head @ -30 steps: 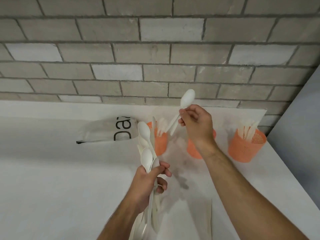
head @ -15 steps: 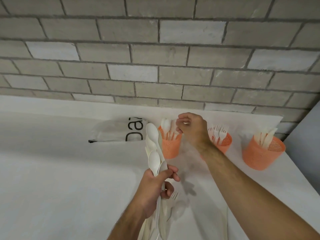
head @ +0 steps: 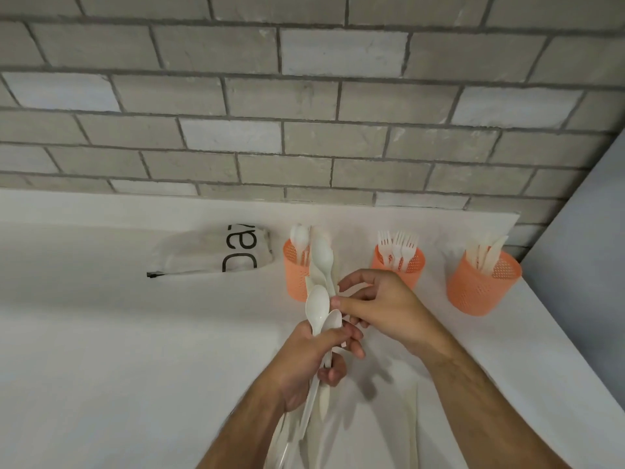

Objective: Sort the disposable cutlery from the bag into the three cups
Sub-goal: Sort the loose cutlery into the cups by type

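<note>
Head view:

- The left hand (head: 313, 358) is curled tight round a bundle of white cutlery (head: 321, 299), gripping it about midway along its length, above the white counter (head: 101, 350).
- The bundle's long axis runs near-upright in the picture, leaning slightly away from the person: spoon bowls fan out above the fist and point toward the brick wall (head: 304, 96), while the handles trail down past the wrist toward the bottom edge.
- The right hand (head: 378, 306) has its fingers bent in at the bundle from the right; thumb and fingertips pinch at a white piece just above the left fist. Which piece it is cannot be told.
- Three orange mesh cups stand in a row near the wall. The left cup (head: 296, 272), partly hidden behind the bundle, holds spoons with bowls up.
- The middle cup (head: 411, 265), behind the right hand, holds forks, tines up.
- The right cup (head: 480, 286), by the counter's right edge, holds knives, blades up and tilted right.
- A clear plastic bag (head: 209, 253) with dark lettering lies flat just left of the left cup, its long axis across the counter.
</note>
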The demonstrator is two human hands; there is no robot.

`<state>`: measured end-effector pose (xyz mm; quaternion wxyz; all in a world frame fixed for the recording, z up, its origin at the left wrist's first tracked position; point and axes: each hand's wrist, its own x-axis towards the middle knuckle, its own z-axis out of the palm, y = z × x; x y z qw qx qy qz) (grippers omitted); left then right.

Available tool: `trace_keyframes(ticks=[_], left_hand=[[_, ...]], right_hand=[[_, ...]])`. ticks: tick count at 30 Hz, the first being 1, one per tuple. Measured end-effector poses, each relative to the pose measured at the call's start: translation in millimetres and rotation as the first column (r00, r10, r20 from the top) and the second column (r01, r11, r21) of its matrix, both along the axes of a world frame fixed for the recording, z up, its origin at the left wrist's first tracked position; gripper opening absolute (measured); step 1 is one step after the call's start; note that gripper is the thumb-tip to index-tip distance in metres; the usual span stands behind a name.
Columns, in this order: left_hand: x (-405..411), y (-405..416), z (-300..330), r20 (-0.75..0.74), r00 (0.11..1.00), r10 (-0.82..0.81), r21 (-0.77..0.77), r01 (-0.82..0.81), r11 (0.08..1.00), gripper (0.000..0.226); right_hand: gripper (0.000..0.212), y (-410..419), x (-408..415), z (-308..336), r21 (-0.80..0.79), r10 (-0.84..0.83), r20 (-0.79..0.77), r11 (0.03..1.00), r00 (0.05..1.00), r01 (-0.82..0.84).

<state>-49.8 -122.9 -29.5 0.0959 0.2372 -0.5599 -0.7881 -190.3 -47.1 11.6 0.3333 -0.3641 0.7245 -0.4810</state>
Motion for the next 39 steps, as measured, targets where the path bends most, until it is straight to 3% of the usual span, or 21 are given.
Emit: trace_keyframes(ticks=[4,9,14,17,20,24,26,28,31,35,39], left_hand=[[-9,8,-1,0.034,0.999,0.007,0.013,-0.007,1.0,0.023],[-8,6,-5,0.083,0.988,0.133,0.005,-0.134,0.991,0.025],[3,0,-9,0.071,0.961,0.269,0.041,-0.272,0.961,0.033],[12,-4,-6,0.015,0.967,0.253,0.102,-0.253,0.962,0.029],[18,-9,-2,-0.03,0.97,0.241,0.167,-0.233,0.958,0.024],[22,-15,-1,-0.019,0.962,0.271,0.197,-0.262,0.945,0.02],[21,-16,-1,0.008,0.962,0.272,0.189,-0.269,0.944,0.017],[17,-15,-2,0.023,0.965,0.263,0.182,-0.262,0.948,0.016],[9,-11,-2,0.02,0.973,0.231,0.13,-0.232,0.964,0.011],[0,-5,-2,-0.008,0.985,0.171,0.106,-0.169,0.98,0.008],[-5,-2,-2,0.0,0.993,0.116,0.099,-0.115,0.988,0.013]], right_hand=[[0.025,11,-12,2,-0.003,-0.065,-0.171,0.998,0.983,0.065],[0.009,0,-33,13,-0.188,-0.209,0.017,0.96,0.978,0.209],[0.004,-62,-44,23,-0.28,-0.279,-0.125,0.931,0.952,0.236],[0.005,-102,-44,18,-0.232,-0.252,-0.23,0.952,0.94,0.199],[0.018,-124,-45,10,-0.069,-0.202,-0.285,0.979,0.937,0.19],[0.029,-97,-41,7,-0.016,-0.225,-0.308,0.973,0.924,0.231],[0.021,-71,-29,6,-0.029,-0.141,-0.261,0.99,0.955,0.138],[0.017,-48,-13,8,-0.009,0.053,-0.181,0.998,0.982,-0.055],[0.018,-30,3,8,0.01,0.26,-0.203,0.964,0.944,-0.264],[0.013,-23,-4,6,0.059,0.261,-0.353,0.965,0.898,-0.257],[0.006,-18,-16,8,0.036,0.241,-0.348,0.969,0.906,-0.244]])
